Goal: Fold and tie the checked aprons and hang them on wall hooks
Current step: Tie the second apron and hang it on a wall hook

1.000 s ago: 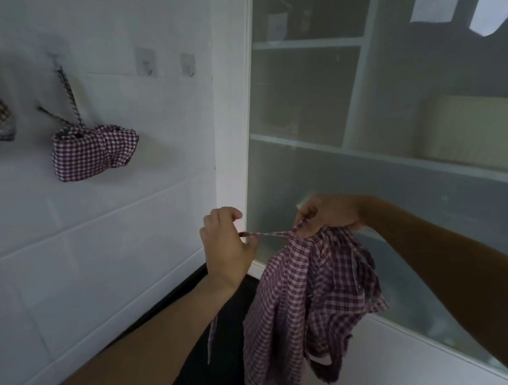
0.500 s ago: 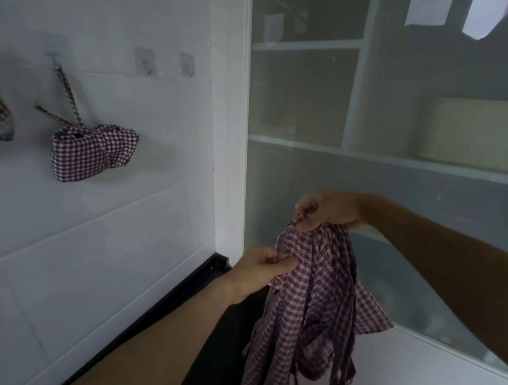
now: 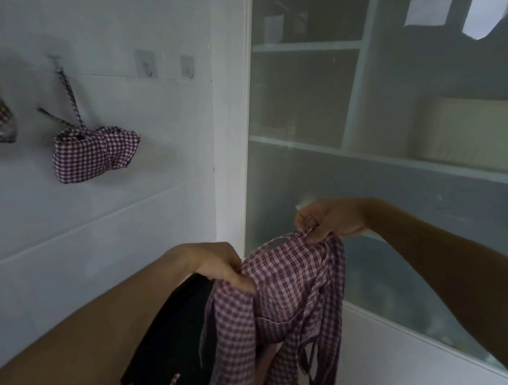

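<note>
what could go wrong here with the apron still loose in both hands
1. The apron is held only at its top edge, by the left hand and the right hand; either grip could slip and the unfolded cloth would drop.
2. Loose ties dangle below and may tangle while folding.
3. Two free hooks sit beside the hung bundle; reaching up could knock that bundle off.

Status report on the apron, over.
Left hand and right hand both pinch loose apron, unfolded. Two free hooks. Nothing in the way.
</note>
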The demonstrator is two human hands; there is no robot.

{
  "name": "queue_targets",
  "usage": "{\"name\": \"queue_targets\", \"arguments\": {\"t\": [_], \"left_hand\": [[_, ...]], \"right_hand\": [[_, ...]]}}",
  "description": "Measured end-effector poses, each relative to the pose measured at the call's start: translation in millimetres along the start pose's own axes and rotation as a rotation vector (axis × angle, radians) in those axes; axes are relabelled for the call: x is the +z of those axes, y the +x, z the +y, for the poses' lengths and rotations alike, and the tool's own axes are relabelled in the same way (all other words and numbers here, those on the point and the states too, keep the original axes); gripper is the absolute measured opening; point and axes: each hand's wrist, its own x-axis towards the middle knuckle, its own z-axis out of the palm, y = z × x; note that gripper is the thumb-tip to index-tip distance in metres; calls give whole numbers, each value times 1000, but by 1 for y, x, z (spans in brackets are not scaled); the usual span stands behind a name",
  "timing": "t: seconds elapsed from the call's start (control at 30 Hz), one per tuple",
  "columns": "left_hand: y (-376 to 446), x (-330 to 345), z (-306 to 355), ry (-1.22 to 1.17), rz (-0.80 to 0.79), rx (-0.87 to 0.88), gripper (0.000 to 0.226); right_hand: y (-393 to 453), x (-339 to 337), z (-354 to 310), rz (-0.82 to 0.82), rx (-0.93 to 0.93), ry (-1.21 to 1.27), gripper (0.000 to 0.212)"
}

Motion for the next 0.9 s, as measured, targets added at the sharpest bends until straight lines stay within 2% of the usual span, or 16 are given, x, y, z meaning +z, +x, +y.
{"name": "queue_targets", "arguments": {"t": [0.07, 0.13, 0.27, 0.37, 0.43, 0.5, 0.6, 0.63, 0.67, 0.7, 0.73, 0.77, 0.8, 0.83, 0.87, 0.9], "left_hand": [[2, -5, -7, 71, 202, -17, 50], [3, -11, -13, 125, 262, -20, 46], [-8, -19, -27, 51, 46, -82, 42], [-17, -32, -26, -163, -31, -89, 42], [-22, -38, -16, -221, -18, -89, 38], [-21, -44, -6, -371, 139, -58, 37], [-5, -47, 5, -952, 446, 7, 18], [1, -43, 10, -1068, 524, -7, 25], [8, -40, 14, -1093, 624, -31, 37], [13, -33, 20, -1014, 738, -73, 49], [17, -28, 25, -878, 866, -96, 53], [21, -22, 29, -777, 959, -81, 45], [21, -17, 37, -721, 962, -25, 28], [21, -11, 44, -716, 841, 56, 15], [21, -4, 49, -704, 675, 122, 19], [19, 3, 56, -677, 494, 171, 35]], "right_hand": [[2, 0, 0, -1, 31, 74, 33], [3, -3, -2, -9, 58, 97, 37], [0, -10, -6, 82, 99, 155, 40], [-4, -9, -9, 105, 116, 173, 43], [-6, -8, -12, 63, 130, 142, 43], [-8, -7, -17, 28, 132, 106, 45], [-10, -3, -20, -16, 124, 158, 46], [-10, -3, -19, -33, 112, 189, 50], [-10, -3, -19, -51, 92, 216, 53], [-9, -2, -18, -70, 68, 249, 55], [-9, -1, -17, -87, 47, 285, 56], [-8, -1, -15, -88, 36, 316, 57], [-9, -1, -13, -87, 28, 340, 58], [-8, -2, -11, -87, 26, 357, 59], [-8, -1, -9, -91, 23, 372, 59], [-8, -1, -9, -77, 21, 368, 59]]}}
